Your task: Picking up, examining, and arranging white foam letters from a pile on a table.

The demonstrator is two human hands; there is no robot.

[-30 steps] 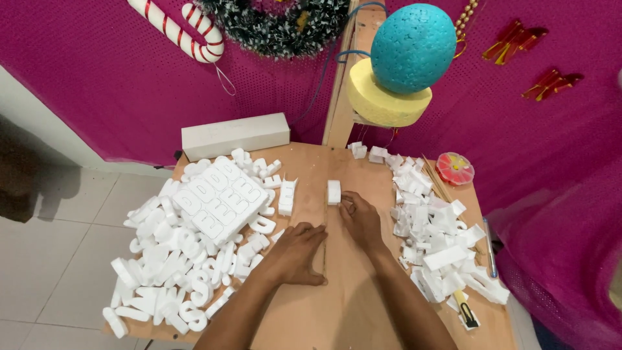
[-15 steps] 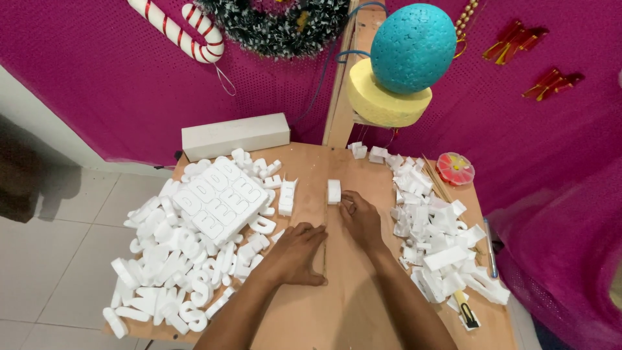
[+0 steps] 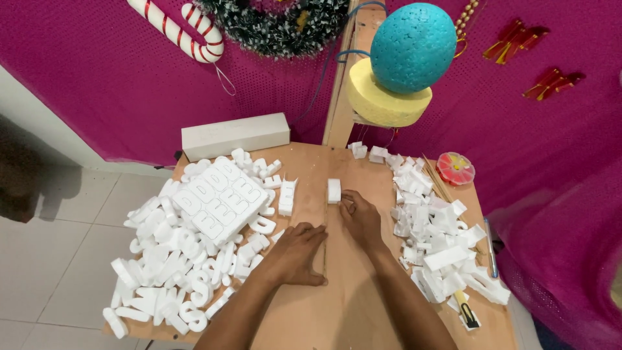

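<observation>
Two bare hands rest on the wooden table [image 3: 363,304], close together near its middle. The left hand [image 3: 295,253] lies palm down and flat, fingers extended toward the right and holding nothing. The right hand [image 3: 361,217] sits just beyond it, fingers curled loosely with the tips bunched at the far end; whether they pinch anything small cannot be told. A small white foam block [image 3: 334,190] stands on the table just beside the right fingertips, on their far left side, apparently not gripped.

To the left, a slab of cut foam letters [image 3: 220,198] lies on a wide heap of loose letters [image 3: 168,272]. A second narrow foam piece [image 3: 287,196] stands between the slab and the block. To the right, a pile of foam offcuts [image 3: 434,240] runs along the table edge, with a red round box [image 3: 455,168] at its far end and a small cutter [image 3: 465,311] at its near end. A long white foam bar [image 3: 234,135] lies across the far left edge.

Handling judgement: the block is likely very light, stiff yet brittle, and easily dented or crumbled at its corners. Take hold across two opposite flat faces with light pressure from thumb and forefinger; avoid squeezing edges.
</observation>
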